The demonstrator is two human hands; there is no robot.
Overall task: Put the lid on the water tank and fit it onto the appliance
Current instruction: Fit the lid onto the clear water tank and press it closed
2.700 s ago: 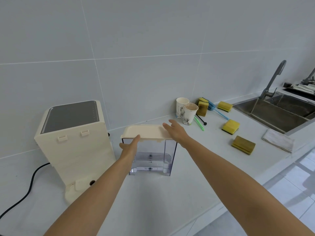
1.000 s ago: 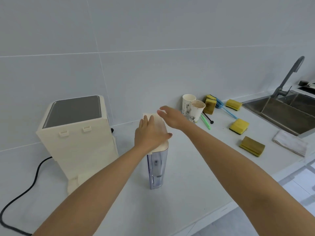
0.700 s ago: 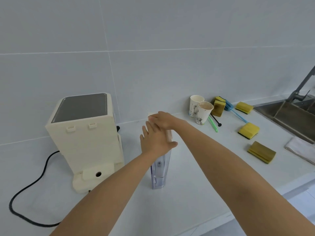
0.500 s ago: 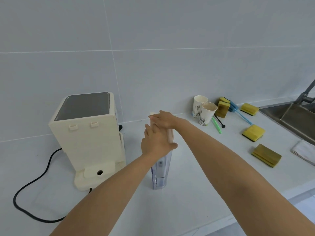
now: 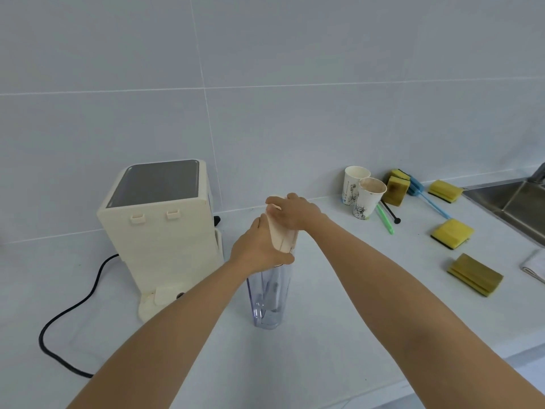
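Seen end-on, upright on the white countertop (image 5: pixel 339 335): a clear plastic water tank (image 5: pixel 269 299), capped by its cream lid (image 5: pixel 281 234). Left hand (image 5: pixel 259 249) wrapped around the near top of the tank, thumb curled across the front just under the lid; right hand (image 5: pixel 295 214) clasped over the far end of the lid, fingers bent down over its edge. Inside the tank, only a pale inner fitting visible through the wall; water level not discernible. Just left of it and apart from it, the cream appliance (image 5: pixel 160 231), grey top panel up, bare docking base facing the camera, black power cord (image 5: pixel 73 308) looping away on the counter. Farther right, by the wall, two printed paper cups (image 5: pixel 364 196) touching each other, the nearer stained brown inside, the farther apparently empty. Beyond those, yellow sponges (image 5: pixel 451 233), a blue brush (image 5: pixel 427 199) and a green stick, with the corner of a steel sink (image 5: pixel 516 205) at the frame's right edge.
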